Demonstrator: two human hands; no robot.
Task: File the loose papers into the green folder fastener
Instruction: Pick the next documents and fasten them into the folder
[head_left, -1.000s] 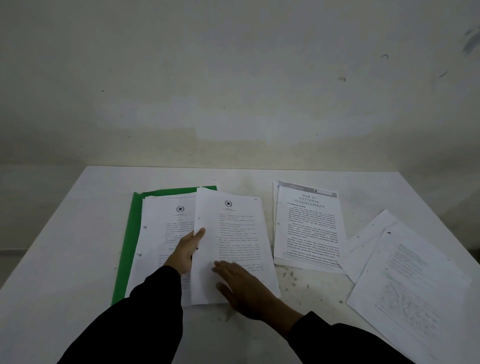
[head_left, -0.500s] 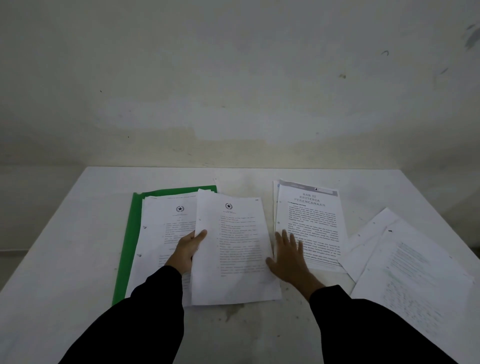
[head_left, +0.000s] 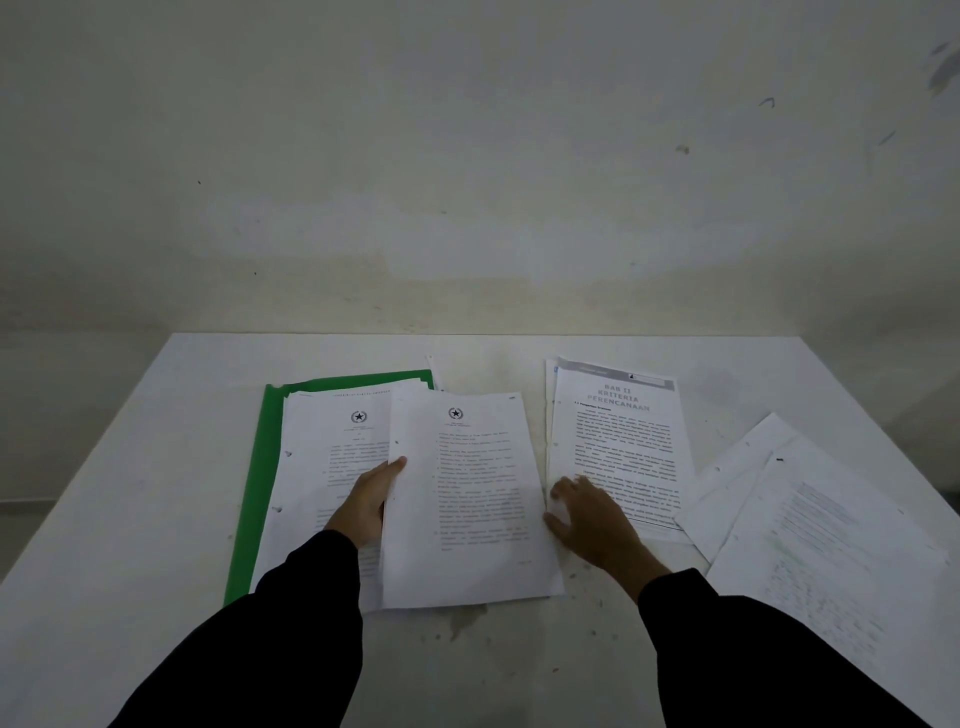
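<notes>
Our left hand (head_left: 370, 501) pinches loose sheet (head_left: 467, 499) by its left edge, partly over green folder (head_left: 254, 483) toward left edge of worktop (head_left: 156, 467). Our right hand (head_left: 597, 525), fingers (head_left: 569, 487) spread loose, rests on printed stack (head_left: 623, 441) mid-worktop. More papers (head_left: 831, 530) near right edge.

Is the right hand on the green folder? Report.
No, the right hand rests on the BAB II page, apart from the green folder.

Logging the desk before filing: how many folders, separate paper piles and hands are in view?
Green folder: 1
Paper piles: 4 (pile on folder, held pile, titled pile, far-right pile)
Hands: 2 (left hand, right hand)
Total: 7
</notes>
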